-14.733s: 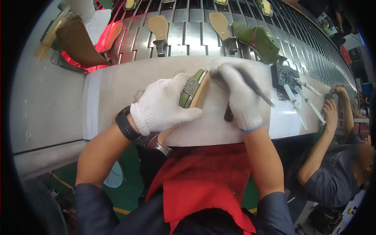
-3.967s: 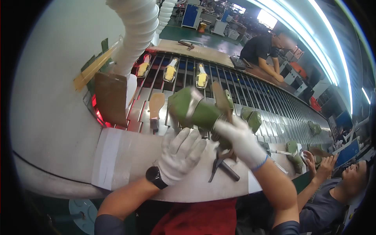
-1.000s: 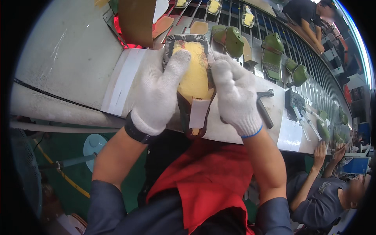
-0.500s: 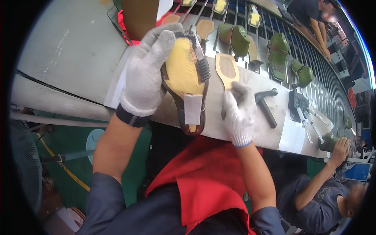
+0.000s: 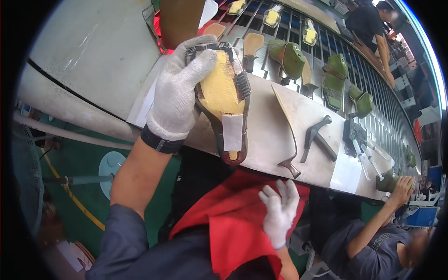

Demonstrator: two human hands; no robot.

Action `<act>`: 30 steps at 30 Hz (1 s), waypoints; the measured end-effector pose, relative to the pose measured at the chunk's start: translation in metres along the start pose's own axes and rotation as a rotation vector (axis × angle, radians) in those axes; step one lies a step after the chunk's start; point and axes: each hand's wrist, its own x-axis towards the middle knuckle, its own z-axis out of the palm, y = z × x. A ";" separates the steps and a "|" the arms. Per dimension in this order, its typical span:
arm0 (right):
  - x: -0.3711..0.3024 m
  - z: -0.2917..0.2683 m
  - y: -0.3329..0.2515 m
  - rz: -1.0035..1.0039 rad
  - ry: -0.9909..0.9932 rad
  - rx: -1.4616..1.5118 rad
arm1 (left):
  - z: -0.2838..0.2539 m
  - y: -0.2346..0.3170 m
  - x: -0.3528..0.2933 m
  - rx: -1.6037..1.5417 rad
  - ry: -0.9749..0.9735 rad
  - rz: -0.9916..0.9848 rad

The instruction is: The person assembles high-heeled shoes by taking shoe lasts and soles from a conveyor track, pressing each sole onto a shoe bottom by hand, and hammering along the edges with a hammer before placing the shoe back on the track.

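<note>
My gloved left hand (image 5: 179, 86) is closed around an unfinished dark brown shoe (image 5: 218, 93), held bottom up above the table edge. Its underside is yellow, with black ridged material at the toe and a white strip toward the heel. My right hand (image 5: 281, 210), also gloved, is empty with fingers apart, low in front of the red apron (image 5: 238, 228). Beyond it on the metal table, a thin tan shoe sole (image 5: 285, 116) with a brown heel appears edge-on, touched by neither hand. To its right lies a hammer (image 5: 322, 140).
Green shoe forms (image 5: 334, 81) and several tan soles (image 5: 252, 44) stand along the slatted conveyor (image 5: 373, 70). Syringes (image 5: 368, 158) lie by a dark block (image 5: 349, 130) at the right. One co-worker (image 5: 378, 233) sits at the near right; another (image 5: 368, 23) stands far right.
My right hand has left the tan sole and drawn back toward my body, opening. The sole has gone from face-up to edge-on. My left hand still holds the shoe.
</note>
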 end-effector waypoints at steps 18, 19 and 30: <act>0.076 0.034 -0.035 -0.821 0.102 -0.913 | 0.019 0.000 -0.008 0.020 -0.062 0.034; 0.078 0.031 -0.030 -0.850 0.080 -0.854 | 0.015 -0.002 -0.009 0.013 -0.088 0.049; 0.013 -0.042 -0.020 0.256 -0.326 0.016 | 0.018 0.010 -0.026 0.029 -0.069 0.062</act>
